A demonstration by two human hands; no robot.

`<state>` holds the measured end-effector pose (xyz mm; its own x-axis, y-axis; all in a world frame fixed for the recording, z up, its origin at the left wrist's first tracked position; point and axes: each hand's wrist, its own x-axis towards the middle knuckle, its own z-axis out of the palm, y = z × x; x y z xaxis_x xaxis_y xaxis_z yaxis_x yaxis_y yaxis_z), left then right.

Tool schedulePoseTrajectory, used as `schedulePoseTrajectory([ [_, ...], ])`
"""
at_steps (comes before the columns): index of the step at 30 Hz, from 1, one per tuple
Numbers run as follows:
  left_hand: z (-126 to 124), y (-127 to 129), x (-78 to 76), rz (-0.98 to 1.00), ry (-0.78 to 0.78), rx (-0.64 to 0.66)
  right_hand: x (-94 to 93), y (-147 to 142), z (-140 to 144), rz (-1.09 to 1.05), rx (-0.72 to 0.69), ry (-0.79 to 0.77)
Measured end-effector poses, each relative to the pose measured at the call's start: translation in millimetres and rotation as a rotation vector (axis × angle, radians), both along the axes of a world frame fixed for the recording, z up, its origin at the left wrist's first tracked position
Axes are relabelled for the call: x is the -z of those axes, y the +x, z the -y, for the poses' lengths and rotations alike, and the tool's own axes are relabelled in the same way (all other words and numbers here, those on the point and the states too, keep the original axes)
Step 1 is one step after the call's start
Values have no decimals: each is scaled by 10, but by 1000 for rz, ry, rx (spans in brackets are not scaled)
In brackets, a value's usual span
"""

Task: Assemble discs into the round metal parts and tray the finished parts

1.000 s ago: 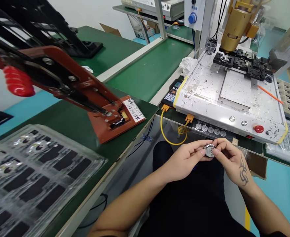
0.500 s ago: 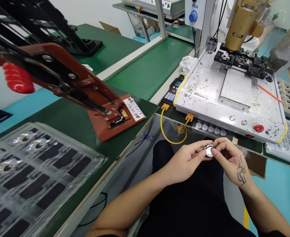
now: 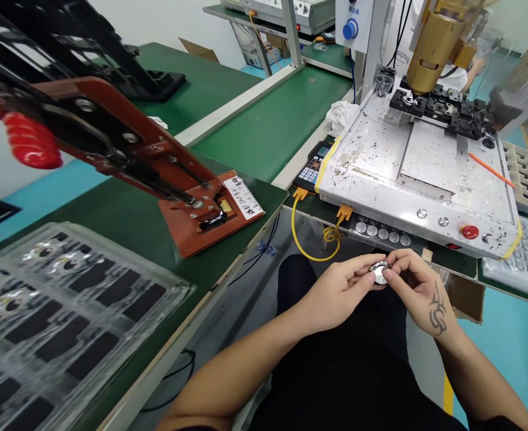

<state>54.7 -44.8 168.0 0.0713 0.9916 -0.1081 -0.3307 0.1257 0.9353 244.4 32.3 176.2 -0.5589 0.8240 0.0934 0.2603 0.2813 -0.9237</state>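
We hold a small round metal part [image 3: 379, 273] between both our hands, above our lap and just in front of the machine's front edge. Our left hand [image 3: 336, 294] pinches the part from the left with the fingertips closed on its rim, and our right hand [image 3: 419, 287] closes on it from the right, thumb and fingers touching its edge. The part shows a pale flat face toward us.

Just beyond our hands, a row of similar small round pieces [image 3: 383, 233] lies on the green table near the white machine base [image 3: 381, 173]. A yellow cable [image 3: 304, 239] hangs in a loop to the left of the hands. On the left table stands a red-brown press fixture [image 3: 201, 203], and near us a clear plastic tray [image 3: 66, 311] with dark pockets.
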Motion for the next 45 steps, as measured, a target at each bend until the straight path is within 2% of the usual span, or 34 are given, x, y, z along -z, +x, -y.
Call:
schedulePoseTrajectory([
  [3, 11, 34, 10, -109, 32, -43, 1, -18, 27, 4, 10, 45],
  [7, 21, 69, 47, -273, 80, -113, 40, -35, 37, 54, 45, 230],
  [10, 17, 45, 83, -377, 118, -115, 99, -28, -1, 91, 81, 284],
  [12, 8, 0, 102, -447, 156, -80, 137, -21, -40, 106, 34, 303],
  [15, -14, -99, 102, -604, 220, -16, 167, -25, -92, 121, -126, 393],
  [17, -33, -170, 75, -609, 236, 10, 165, -47, -113, 89, -174, 426],
  [19, -55, -226, 39, -468, 211, -21, 158, -89, -123, 26, -121, 335],
  [23, -79, -237, 14, -196, 82, -171, 187, -221, -113, -173, 71, -116],
  [26, -61, -193, 32, -140, 25, -225, 225, -321, -78, -263, 70, -326],
  [28, -36, -179, 32, -146, 22, -228, 227, -362, -42, -265, 42, -358],
  [33, 25, -201, -10, -235, 63, -242, 146, -378, 24, -232, 23, -301],
  [45, 90, -167, -72, -182, 15, -279, 32, -444, 42, -177, 0, -298],
])
